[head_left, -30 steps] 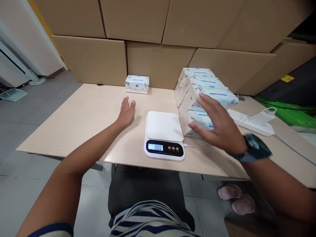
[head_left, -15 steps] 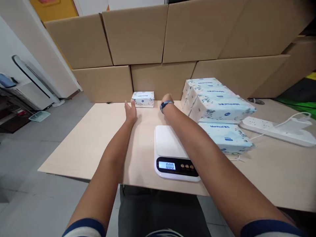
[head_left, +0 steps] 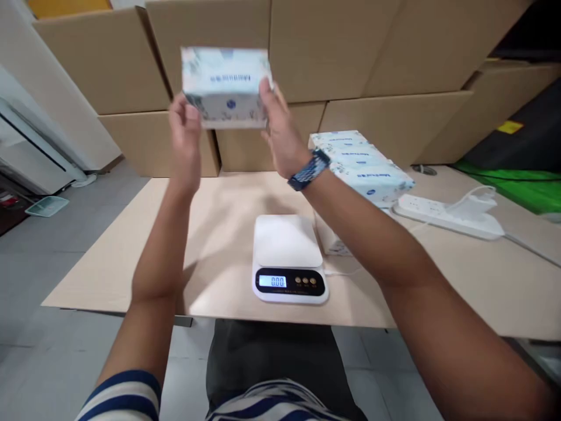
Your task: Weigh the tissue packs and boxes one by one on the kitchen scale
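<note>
A white tissue pack [head_left: 225, 86] with blue print is held up in the air between both hands, well above the table. My left hand [head_left: 184, 128] presses its left end and my right hand [head_left: 280, 131], with a dark watch on the wrist, presses its right end. Below, a white digital scale [head_left: 288, 257] with an empty platform sits on the beige table [head_left: 131, 245], its display lit. To the right of the scale lies a pile of the same tissue packs [head_left: 362, 164].
Large cardboard boxes [head_left: 350, 52] are stacked along the table's far edge. A white power strip with a cable [head_left: 442, 213] lies on the table's right side. Grey floor and a white appliance are at the left.
Both hands closed on the single tissue pack at the far edge of the table and lifted it high off the surface toward me. The camera view shifted.
</note>
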{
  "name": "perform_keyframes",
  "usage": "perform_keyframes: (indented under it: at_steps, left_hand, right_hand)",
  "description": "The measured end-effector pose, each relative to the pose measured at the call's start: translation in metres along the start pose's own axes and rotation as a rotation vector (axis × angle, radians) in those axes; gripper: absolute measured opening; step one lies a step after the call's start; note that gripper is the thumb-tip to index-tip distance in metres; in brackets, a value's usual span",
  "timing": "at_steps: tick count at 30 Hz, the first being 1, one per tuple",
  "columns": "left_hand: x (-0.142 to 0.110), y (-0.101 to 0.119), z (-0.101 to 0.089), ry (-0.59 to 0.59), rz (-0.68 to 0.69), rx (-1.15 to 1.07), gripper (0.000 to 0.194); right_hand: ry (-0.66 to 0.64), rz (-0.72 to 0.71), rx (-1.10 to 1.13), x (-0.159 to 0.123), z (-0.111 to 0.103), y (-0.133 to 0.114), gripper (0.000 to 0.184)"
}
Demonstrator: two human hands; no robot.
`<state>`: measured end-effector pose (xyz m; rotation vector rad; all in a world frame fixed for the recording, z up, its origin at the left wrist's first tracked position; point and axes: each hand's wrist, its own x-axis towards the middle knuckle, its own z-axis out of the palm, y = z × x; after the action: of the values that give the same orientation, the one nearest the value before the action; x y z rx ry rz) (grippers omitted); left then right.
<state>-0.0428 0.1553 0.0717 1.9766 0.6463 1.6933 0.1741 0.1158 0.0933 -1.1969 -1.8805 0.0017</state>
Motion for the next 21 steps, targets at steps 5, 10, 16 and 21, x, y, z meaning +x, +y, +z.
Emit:
perform_keyframes:
  at_steps: [5,10,16,21]
  left_hand:
    - [-0.041,0.075,0.032,0.000,0.223,-0.022,0.067]
    - [-0.143,0.063,0.094,-0.111,-0.311,-0.308,0.081]
    - [-0.200,0.059,0.096,-0.350,-0.706,-0.481,0.108]
    - [-0.205,0.063,0.088,-0.376,-0.722,-0.537,0.108]
  right_hand:
    - [-0.032,-0.092,0.427,-0.109,-0.097,-0.010,0.071]
    - [-0.004,-0.117,0.075,-0.219,-0.083,0.031,0.085]
    - [0.198,-0.218,-0.086,-0.253,-0.045,0.066,0.048]
    - [0.161,-0.183,-0.145,-0.260,-0.046,0.077,0.038]
